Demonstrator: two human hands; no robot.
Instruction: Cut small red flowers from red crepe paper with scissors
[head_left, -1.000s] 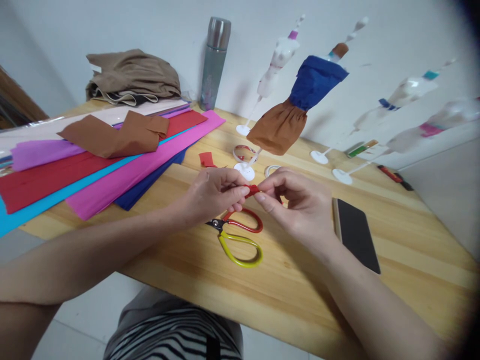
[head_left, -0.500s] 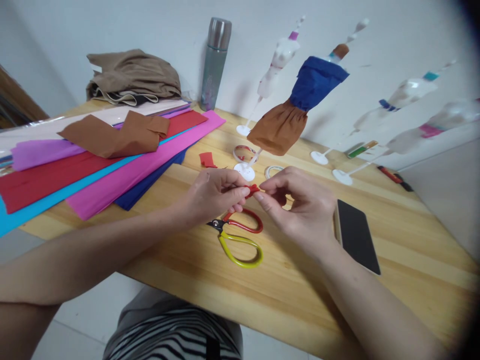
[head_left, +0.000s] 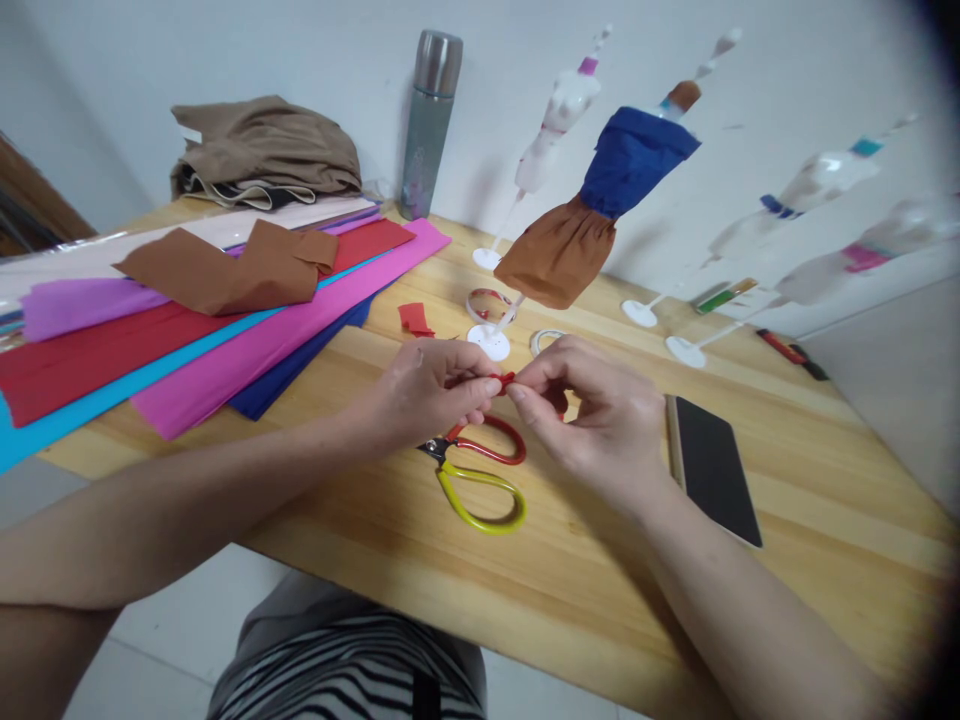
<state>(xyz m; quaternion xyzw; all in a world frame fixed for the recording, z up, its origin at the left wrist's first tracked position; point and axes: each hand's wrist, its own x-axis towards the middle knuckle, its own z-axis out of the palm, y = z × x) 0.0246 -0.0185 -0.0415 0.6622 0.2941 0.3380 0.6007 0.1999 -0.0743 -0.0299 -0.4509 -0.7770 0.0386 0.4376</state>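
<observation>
- The left hand (head_left: 435, 390) pinches a small red piece (head_left: 505, 383) between thumb and forefinger; the right hand (head_left: 600, 410) has its thumb and fingertips closed on the other end.
- That red piece sits above the table (head_left: 360, 545), near its middle, gathered into a narrow, crumpled strip; the fingers hide much of it.
- The step in hand looks like folding or twisting this strip into shape; the next move seems to call for a light, steady pinch from both sides, since so little shows to grip.
- Beneath the hands lie scissors (head_left: 444, 474) with smooth, looped handles, one red, one yellow; their tips are hidden.
- Just beyond the left hand lies a flat red scrap (head_left: 414, 319), square-edged and matt.
- Further off stands a tilted mannequin, its puffed blue top (head_left: 637, 162) above a gathered brown skirt (head_left: 559, 255), both softly creased, on a round white base (head_left: 489, 343).
- To the right of the right hand lies a flat dark slab (head_left: 716, 470) with rounded corners.
- On the far left, long coloured sheets (head_left: 292, 345) overlap under a folded brown piece (head_left: 217, 275).
</observation>
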